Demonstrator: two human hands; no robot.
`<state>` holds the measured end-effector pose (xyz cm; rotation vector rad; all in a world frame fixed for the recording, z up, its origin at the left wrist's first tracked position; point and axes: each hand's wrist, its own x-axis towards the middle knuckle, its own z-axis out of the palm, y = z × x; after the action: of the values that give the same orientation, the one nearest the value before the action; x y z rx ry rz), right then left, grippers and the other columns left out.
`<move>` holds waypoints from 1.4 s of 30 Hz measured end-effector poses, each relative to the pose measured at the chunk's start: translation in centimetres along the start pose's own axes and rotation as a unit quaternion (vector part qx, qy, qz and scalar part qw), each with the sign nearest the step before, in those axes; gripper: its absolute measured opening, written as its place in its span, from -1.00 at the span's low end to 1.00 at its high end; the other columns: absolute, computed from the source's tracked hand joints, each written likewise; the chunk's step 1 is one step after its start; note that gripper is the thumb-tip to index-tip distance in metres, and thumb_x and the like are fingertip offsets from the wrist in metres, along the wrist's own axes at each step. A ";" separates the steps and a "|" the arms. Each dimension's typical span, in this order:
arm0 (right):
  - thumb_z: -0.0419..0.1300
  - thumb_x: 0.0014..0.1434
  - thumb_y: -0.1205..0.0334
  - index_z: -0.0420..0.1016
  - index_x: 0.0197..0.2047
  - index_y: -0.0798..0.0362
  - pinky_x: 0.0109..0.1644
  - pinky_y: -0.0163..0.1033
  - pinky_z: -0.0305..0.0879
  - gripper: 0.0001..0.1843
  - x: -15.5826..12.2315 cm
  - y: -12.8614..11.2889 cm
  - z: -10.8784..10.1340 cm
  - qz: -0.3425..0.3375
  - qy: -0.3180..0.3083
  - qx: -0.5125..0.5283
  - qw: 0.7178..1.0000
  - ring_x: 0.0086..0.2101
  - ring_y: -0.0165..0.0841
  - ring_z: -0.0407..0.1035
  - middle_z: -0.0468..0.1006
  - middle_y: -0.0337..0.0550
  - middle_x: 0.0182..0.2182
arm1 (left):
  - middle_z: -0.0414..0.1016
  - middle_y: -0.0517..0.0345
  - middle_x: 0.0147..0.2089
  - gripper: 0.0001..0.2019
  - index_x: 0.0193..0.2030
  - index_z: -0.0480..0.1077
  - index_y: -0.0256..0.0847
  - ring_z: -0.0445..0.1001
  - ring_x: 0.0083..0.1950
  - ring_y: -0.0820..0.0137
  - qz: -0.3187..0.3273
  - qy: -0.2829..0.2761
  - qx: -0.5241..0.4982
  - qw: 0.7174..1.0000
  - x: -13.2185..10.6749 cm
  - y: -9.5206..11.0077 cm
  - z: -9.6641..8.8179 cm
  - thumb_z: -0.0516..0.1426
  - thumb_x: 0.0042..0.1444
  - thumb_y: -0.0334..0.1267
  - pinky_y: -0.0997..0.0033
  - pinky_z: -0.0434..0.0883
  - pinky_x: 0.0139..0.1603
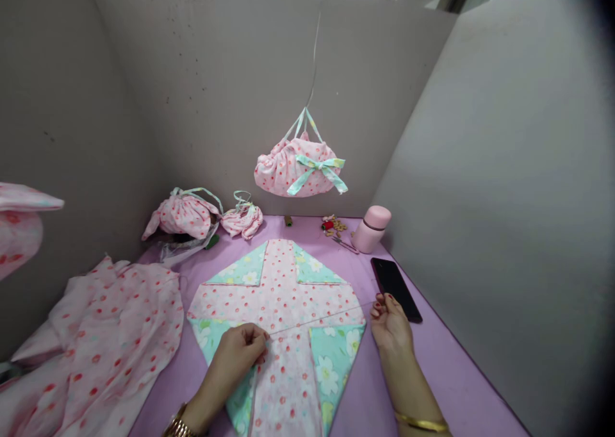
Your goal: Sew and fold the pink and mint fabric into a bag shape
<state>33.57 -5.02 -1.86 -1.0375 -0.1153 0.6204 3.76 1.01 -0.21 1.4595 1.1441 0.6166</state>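
Observation:
A flat piece of sewn fabric (283, 302), pink with red dots and with green floral corners, lies in front of me. My left hand (243, 350) is closed in a pinch over its left part. Off the fabric's right edge, my right hand (390, 321) is also pinched, palm turned up. A thin thread (317, 320) stretches taut between the fingertips of both hands, above the fabric. Whether a needle sits in either pinch is too small to make out.
A black phone (396, 289) lies beside my right hand, with a pink flask (371, 230) and small scissors (346, 244) behind. A dotted pouch (300, 168) hangs from a cord. Gathered pouches (185, 216) stand back left; loose dotted cloth (106, 341) covers the left. Grey partitions enclose the table.

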 end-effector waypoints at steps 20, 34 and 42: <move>0.23 -0.06 0.33 0.21 -0.46 0.05 -0.72 -0.51 0.00 -0.80 -0.1 0.1 0.4 0.042 0.037 0.022 0.998 -0.73 -0.60 0.13 0.30 -0.43 -0.68 | 0.43 0.19 -0.59 -0.79 -0.47 0.37 -0.24 0.34 -0.59 0.43 0.016 -0.035 0.002 0.999 0.4 -0.8 -0.4 0.02 0.03 -0.18 0.47 0.23 -0.52; 0.29 -0.12 0.26 0.24 -0.40 0.03 -0.70 -0.52 0.05 -0.73 -1.8 -0.5 2.1 0.012 -0.041 -0.026 0.999 -0.73 -0.59 0.19 0.41 -0.42 -0.65 | 0.39 0.25 -0.60 -0.78 -0.45 0.38 -0.23 0.33 -0.60 0.43 0.040 -0.005 0.001 0.999 0.2 -0.3 -0.5 0.06 0.04 -0.13 0.46 0.23 -0.53; 0.24 0.05 0.12 0.35 -0.40 0.11 -0.64 -0.46 0.14 -0.77 -11.1 1.6 6.3 0.164 -0.487 -0.160 0.843 -0.70 -0.51 0.32 0.54 -0.20 -0.54 | 0.48 0.18 -0.38 -0.43 0.15 0.22 -0.17 0.42 -0.34 0.41 0.058 -0.214 -0.190 0.956 -1.9 1.1 1.8 0.23 -0.03 -0.23 0.45 0.31 -0.28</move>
<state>21.36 -5.52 2.30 -0.9718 -0.9810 1.4477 4.88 -1.38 0.88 1.2484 0.5678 0.5317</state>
